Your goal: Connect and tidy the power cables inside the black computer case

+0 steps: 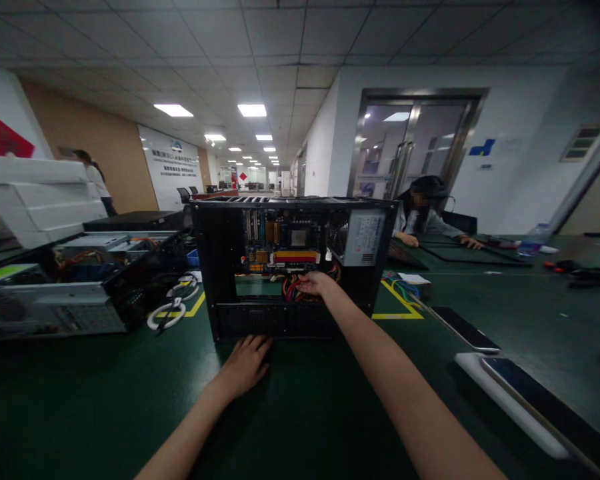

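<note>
- Head view: found black computer case (253, 320) upright on green table (105, 400), open side facing the camera, lower right portion covered by right forearm (375, 353).
- Noted right hand (314, 283) inside the case at bundled coloured cables (290, 289), fingers drawn narrow; cannot tell grip from mere touch, with fingertips hard to make out.
- Noted left hand (247, 365) empty, loosely spread, palm down at the case's lower edge; cannot tell fingertip contact.
- Found power supply (364, 238) at upper right within the case, label unreadable.
- Observed another person (436, 227) behind, partly hidden by the case.
</note>
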The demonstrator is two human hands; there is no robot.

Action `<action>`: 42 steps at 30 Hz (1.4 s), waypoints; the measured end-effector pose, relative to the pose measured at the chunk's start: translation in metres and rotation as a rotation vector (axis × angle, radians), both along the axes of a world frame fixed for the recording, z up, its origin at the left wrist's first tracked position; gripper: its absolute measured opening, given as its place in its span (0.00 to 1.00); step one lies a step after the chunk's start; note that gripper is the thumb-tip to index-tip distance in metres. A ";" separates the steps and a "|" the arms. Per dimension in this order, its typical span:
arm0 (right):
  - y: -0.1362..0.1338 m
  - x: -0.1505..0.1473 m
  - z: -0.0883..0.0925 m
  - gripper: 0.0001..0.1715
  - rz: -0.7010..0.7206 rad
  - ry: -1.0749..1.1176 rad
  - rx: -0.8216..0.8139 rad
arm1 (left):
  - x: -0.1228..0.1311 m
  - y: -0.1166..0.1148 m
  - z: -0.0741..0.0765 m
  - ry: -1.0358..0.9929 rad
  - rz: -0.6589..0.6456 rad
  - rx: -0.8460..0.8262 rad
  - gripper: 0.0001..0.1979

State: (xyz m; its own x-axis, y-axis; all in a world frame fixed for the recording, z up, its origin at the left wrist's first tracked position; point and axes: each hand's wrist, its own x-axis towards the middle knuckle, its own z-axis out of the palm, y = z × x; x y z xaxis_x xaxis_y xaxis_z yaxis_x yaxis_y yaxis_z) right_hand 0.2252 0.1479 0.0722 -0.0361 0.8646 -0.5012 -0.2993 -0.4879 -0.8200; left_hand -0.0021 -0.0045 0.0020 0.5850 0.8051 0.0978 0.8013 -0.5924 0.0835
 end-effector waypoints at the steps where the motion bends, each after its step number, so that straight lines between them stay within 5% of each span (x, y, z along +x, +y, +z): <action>1: 0.000 0.000 0.000 0.05 -0.007 0.008 0.001 | 0.000 0.000 0.000 -0.001 -0.001 -0.002 0.26; 32: 0.008 -0.003 -0.005 0.07 -0.097 -0.011 0.098 | -0.001 0.001 0.000 0.000 -0.002 -0.004 0.26; 42: 0.002 0.000 0.000 0.05 0.001 -0.026 0.033 | -0.001 0.000 0.001 -0.004 -0.012 0.006 0.26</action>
